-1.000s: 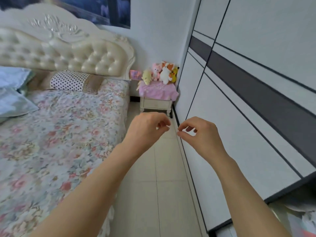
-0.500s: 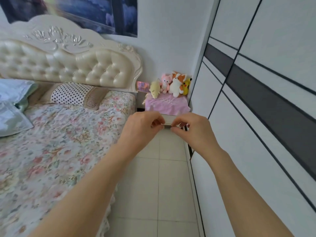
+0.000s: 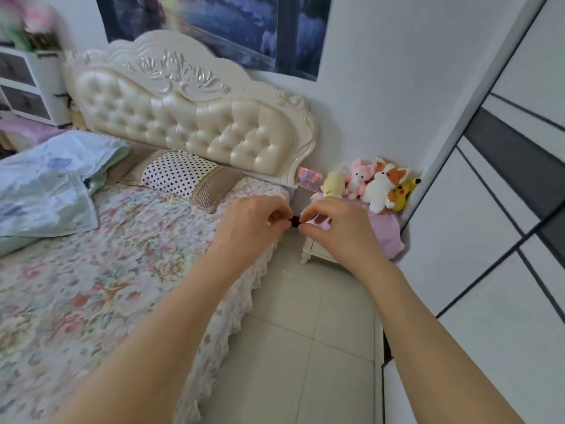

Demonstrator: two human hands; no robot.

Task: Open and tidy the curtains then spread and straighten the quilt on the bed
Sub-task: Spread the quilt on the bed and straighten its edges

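Note:
A pale blue and green quilt (image 3: 52, 185) lies crumpled at the left side of the bed, on the floral sheet (image 3: 107, 270). A polka-dot pillow (image 3: 180, 174) rests against the cream tufted headboard (image 3: 189, 117). My left hand (image 3: 250, 228) and my right hand (image 3: 336, 231) hover close together over the bed's right corner. Thumb and fingers of each are pinched shut, fingertips almost meeting, and I see nothing held in them. No curtains are in view.
A white nightstand (image 3: 318, 252) with a pink cloth (image 3: 388, 234) and plush toys (image 3: 379, 185) stands right of the bed. A white and grey wardrobe (image 3: 489, 240) lines the right side. Tiled floor (image 3: 305, 347) runs between bed and wardrobe. A white shelf unit (image 3: 27, 84) stands far left.
My hands have come together from a small gap to nearly touching. The view has swung left, showing more of the headboard and quilt.

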